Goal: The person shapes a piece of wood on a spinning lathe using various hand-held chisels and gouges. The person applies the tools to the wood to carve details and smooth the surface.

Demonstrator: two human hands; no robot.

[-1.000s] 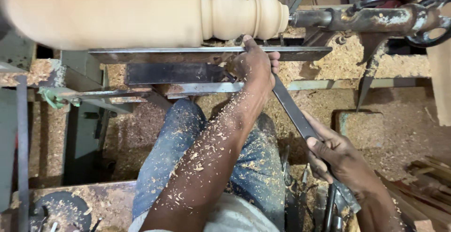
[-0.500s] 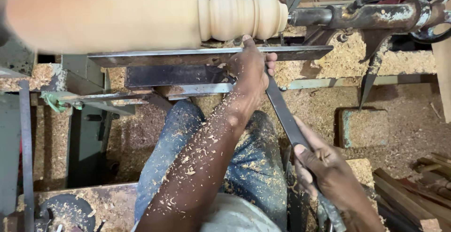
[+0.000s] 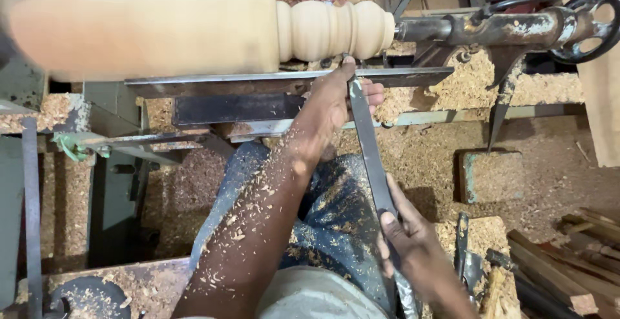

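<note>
A pale wooden workpiece [image 3: 194,28] spins blurred on a lathe, with rounded beads turned at its right end [image 3: 336,30]. My left hand [image 3: 332,102] presses the blade of a long dark chisel [image 3: 368,151] down on the metal tool rest [image 3: 271,80], its tip just under the beads. My right hand [image 3: 413,248] grips the chisel's handle end low in the frame. My forearm and blue jeans [image 3: 323,222] are speckled with wood shavings.
The tailstock [image 3: 491,28] with a black handwheel [image 3: 588,25] holds the workpiece's right end. Sawdust covers the lathe bed and floor. More tools [image 3: 465,254] lie at lower right, beside wooden sticks [image 3: 568,241]. A green lathe frame [image 3: 110,164] stands at left.
The chisel has shifted left along the tool rest, towards the beads, and stands more upright. My right hand has moved left with the handle.
</note>
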